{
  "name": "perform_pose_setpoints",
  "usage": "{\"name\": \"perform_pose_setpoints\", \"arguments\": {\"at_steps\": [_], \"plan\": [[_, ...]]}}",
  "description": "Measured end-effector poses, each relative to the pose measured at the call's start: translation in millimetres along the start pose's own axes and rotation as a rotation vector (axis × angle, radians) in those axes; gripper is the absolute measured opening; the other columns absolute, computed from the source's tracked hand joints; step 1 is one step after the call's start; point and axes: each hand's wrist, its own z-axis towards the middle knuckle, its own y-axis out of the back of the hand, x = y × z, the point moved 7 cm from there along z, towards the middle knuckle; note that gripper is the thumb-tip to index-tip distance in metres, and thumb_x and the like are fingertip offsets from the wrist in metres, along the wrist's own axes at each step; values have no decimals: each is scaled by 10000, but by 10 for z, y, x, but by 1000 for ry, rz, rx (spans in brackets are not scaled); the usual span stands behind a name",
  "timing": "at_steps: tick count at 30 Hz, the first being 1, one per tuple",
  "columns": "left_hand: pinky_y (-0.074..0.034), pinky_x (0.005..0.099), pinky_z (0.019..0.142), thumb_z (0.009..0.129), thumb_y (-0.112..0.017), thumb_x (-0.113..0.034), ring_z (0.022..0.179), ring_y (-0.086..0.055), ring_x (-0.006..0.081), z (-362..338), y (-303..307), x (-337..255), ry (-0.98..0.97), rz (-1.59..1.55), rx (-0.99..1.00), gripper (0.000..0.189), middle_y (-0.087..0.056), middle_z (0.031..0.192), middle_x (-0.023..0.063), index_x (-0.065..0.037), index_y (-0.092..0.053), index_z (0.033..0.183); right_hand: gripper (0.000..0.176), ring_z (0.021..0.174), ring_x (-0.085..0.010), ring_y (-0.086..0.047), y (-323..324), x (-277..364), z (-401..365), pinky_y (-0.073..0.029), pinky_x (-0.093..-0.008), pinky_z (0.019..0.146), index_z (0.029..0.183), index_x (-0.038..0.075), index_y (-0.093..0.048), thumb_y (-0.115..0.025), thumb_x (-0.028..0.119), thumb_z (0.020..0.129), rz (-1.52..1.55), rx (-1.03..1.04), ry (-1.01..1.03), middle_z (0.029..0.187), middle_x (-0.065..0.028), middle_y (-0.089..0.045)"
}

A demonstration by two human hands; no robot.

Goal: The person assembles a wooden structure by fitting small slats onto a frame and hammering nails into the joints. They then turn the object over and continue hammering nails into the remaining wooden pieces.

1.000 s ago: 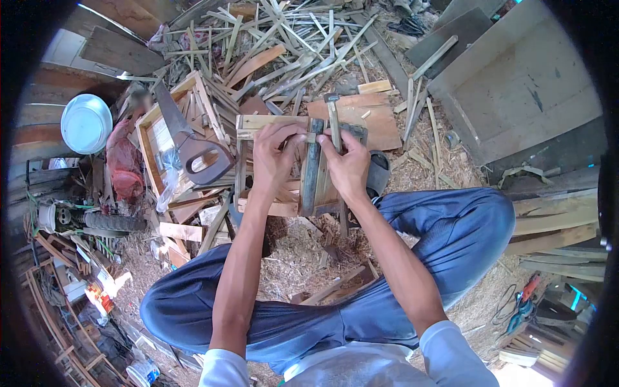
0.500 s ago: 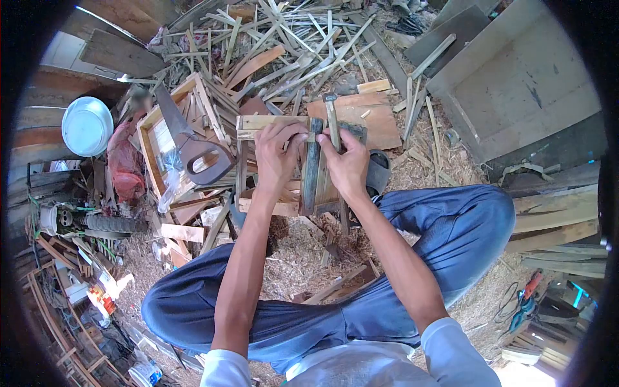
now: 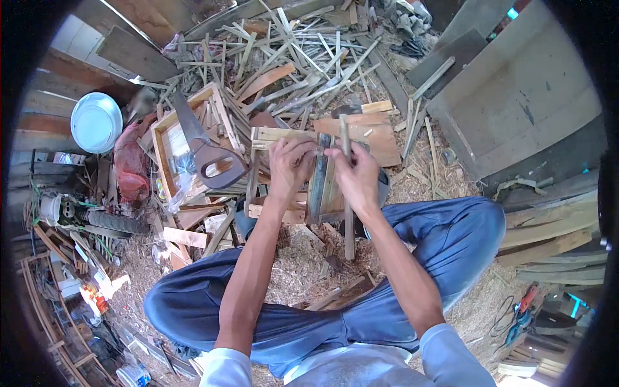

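Observation:
A small wooden frame (image 3: 263,137) of pale boards is in front of me, between my knees. A dark, weathered wooden strip (image 3: 317,187) crosses it from far to near. My left hand (image 3: 289,164) is at the far part of the strip, fingers pinched together; what they hold, if anything, is too small to make out. My right hand (image 3: 358,175) is closed around the wooden handle of a hammer (image 3: 349,226), upright in view just right of the strip. Its thumb and forefinger reach toward the left fingertips. The hammer's head is not clear now.
A handsaw (image 3: 219,169) rests on a shallow wooden box (image 3: 164,161) at left. Behind lie a heap of thin wood strips (image 3: 303,58) and a plywood piece (image 3: 380,145). A white basin (image 3: 97,122) is far left, a large panel (image 3: 516,97) right. Shavings cover the floor.
The hammer has shifted in my right hand: its handle now extends farther toward me, and its head no longer shows clearly. The view has tilted, so the scene sits slightly lower and to the right.

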Motion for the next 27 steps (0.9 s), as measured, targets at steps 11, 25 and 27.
{"name": "perform_pose_setpoints", "arguments": {"at_steps": [11, 25, 27], "plan": [[-404, 343, 849, 736, -757, -113, 890, -610, 201, -29, 7, 83, 21, -66, -30, 152, -717, 960, -7, -111, -748, 888, 318, 750, -478, -619, 272, 484, -654, -482, -492, 676, 1194, -7, -494, -531, 226, 981, -551, 179, 96, 760, -275, -619], [-427, 344, 839, 744, -753, -109, 844, -619, 205, -13, 25, 75, -17, -88, -61, 135, -718, 934, 0, -97, -744, 878, 257, 730, -529, -585, 273, 441, -754, -435, -590, 589, 1193, 26, -445, -496, 161, 979, -645, 159, 212, 767, -324, -611], [-430, 348, 829, 745, -751, -113, 840, -616, 206, 3, 31, 60, -27, -84, -57, 135, -716, 922, 2, -101, -746, 879, 256, 708, -526, -586, 244, 326, -730, -438, -585, 568, 1178, 17, -439, -493, 167, 978, -758, 193, 215, 741, -322, -608]]}}
